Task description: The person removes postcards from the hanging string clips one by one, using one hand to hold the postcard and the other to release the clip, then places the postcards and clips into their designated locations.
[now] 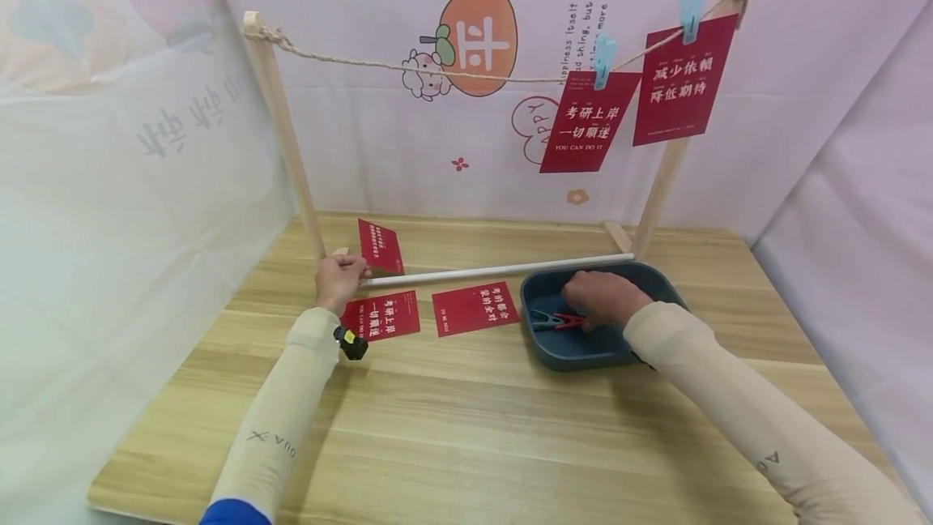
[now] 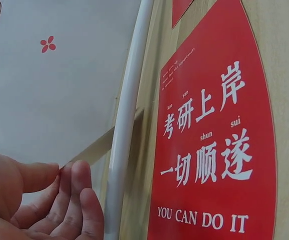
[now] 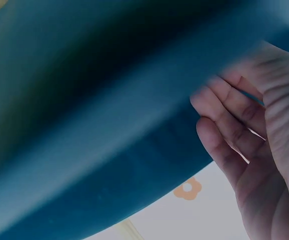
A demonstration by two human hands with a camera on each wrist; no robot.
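Observation:
At the left end of the white rod (image 1: 503, 271), my left hand (image 1: 340, 280) pinches a small red card (image 1: 381, 247) by its lower left side. In the left wrist view, the thumb and index finger of that hand (image 2: 59, 200) meet at their tips; the card's face does not show there. My right hand (image 1: 607, 298) reaches down into a dark blue bin (image 1: 583, 361). A red clothespin (image 1: 571, 322) and a dark green clothespin (image 1: 544, 320) lie by its fingers. In the right wrist view, the bin's wall covers the fingertips of the right hand (image 3: 264, 130).
Twine (image 1: 408, 69) hangs between two wooden posts (image 1: 287, 136). Light blue clothespins (image 1: 603, 61) hold a red card (image 1: 590, 121) and another card (image 1: 685, 79) on it. Two more red cards, one left (image 1: 386, 316) and one in the middle (image 1: 476, 309), lie on the wooden table (image 1: 452, 428).

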